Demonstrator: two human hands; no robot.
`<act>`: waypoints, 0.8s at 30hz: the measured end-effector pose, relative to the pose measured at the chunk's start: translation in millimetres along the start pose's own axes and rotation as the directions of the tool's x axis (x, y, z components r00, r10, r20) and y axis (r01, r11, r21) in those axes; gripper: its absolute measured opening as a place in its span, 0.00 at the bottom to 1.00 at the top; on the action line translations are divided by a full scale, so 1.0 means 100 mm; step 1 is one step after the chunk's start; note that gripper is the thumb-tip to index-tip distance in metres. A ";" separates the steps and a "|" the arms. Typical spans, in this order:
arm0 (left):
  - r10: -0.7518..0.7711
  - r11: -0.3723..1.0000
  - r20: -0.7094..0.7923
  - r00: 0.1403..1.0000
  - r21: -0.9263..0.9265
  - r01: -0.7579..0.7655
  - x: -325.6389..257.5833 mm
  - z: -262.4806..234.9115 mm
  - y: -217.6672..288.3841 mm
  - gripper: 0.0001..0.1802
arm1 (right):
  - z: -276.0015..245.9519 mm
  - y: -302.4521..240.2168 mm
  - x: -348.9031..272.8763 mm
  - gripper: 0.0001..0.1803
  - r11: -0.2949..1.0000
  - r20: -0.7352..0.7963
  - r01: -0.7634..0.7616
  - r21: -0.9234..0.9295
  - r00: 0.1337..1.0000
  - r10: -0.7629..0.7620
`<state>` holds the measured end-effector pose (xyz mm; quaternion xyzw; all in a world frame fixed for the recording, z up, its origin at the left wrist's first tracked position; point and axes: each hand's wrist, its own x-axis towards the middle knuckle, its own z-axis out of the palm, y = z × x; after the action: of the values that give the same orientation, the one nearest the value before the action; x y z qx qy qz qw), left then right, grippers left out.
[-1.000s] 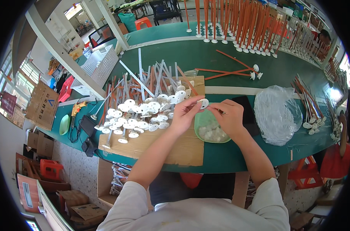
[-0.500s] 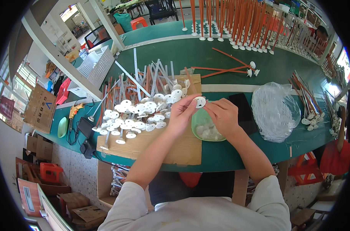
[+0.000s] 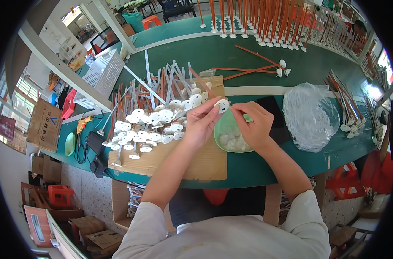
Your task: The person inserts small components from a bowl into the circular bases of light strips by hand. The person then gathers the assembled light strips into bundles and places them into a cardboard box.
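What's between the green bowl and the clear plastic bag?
The head view shows a flat black object there, partly covered by the right hand.

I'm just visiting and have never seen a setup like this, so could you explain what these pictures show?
There is no robot here: each grip is simply a person's bare hand. The camera, the left of two worn on the person's head, looks down, and its wide lens bends straight edges.

On the green table you see a cardboard sheet, a heap of orange and grey sticks with white discs on their ends, a green bowl of whitish bits and, farther right, a clear plastic bag.

The left grip holds a white disc, apparently on an orange stick. The right grip is close beside it; whether it pinches anything small, I can't tell.
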<state>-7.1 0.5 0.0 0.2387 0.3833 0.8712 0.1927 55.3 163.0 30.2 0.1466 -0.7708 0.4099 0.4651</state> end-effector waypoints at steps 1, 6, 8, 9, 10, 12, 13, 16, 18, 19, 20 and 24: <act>-0.017 1.000 0.008 1.000 -0.025 0.017 0.00 0.00 -0.01 0.18 | 0.00 0.01 0.00 0.07 1.000 -0.003 -0.002 -0.004 1.000 0.002; -0.017 0.998 0.017 1.000 -0.060 0.018 -0.04 0.06 -0.06 0.19 | 0.03 -0.01 -0.05 0.06 1.000 -0.039 -0.014 0.007 0.999 0.014; 0.004 0.998 0.029 1.000 -0.063 -0.002 -0.05 0.05 -0.08 0.20 | 0.03 -0.02 -0.05 0.07 1.000 -0.051 -0.003 -0.004 0.999 0.003; 0.003 0.998 0.017 1.000 -0.071 -0.002 -0.05 0.05 -0.08 0.20 | 0.03 -0.02 -0.05 0.07 1.000 -0.062 0.009 -0.015 0.998 -0.010; 0.002 0.997 0.006 1.000 -0.078 -0.002 -0.05 0.05 -0.08 0.20 | 0.03 -0.02 -0.05 0.07 1.000 -0.064 0.008 -0.016 0.998 -0.009; 0.005 0.997 0.007 1.000 -0.078 -0.005 -0.05 0.07 -0.08 0.20 | 0.03 -0.01 -0.05 0.07 1.000 -0.070 0.015 -0.022 0.997 -0.017; 0.012 0.997 0.005 1.000 -0.078 -0.012 -0.05 0.08 -0.08 0.20 | 0.04 0.00 -0.05 0.07 1.000 -0.070 0.016 -0.021 0.997 -0.017; 0.022 1.000 0.013 1.000 -0.009 -0.022 -0.06 0.03 -0.08 0.20 | 0.06 0.03 -0.06 0.07 0.994 -0.020 0.105 -0.038 0.994 -0.106; 0.004 0.999 -0.011 1.000 -0.034 -0.004 -0.04 0.01 -0.05 0.20 | 0.05 0.01 -0.05 0.08 0.999 0.087 0.043 -0.024 0.995 -0.040; -0.016 0.998 -0.028 0.999 -0.062 0.015 -0.03 0.01 -0.03 0.20 | 0.04 0.03 -0.04 0.08 0.999 0.087 0.044 -0.025 0.995 -0.042; -0.016 0.998 -0.027 1.000 -0.062 0.014 -0.02 -0.01 -0.02 0.20 | 0.02 0.06 -0.05 0.09 0.994 0.126 -0.062 0.095 0.991 0.050; -0.052 0.993 0.041 0.998 -0.100 0.056 -0.04 -0.01 -0.05 0.19 | 0.07 0.03 -0.08 0.09 0.927 0.111 -0.262 0.267 0.964 0.240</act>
<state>-4.1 1.2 -5.4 0.2348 0.3413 0.8793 0.2351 53.6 158.6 20.9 0.1267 -0.7348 0.5648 0.3535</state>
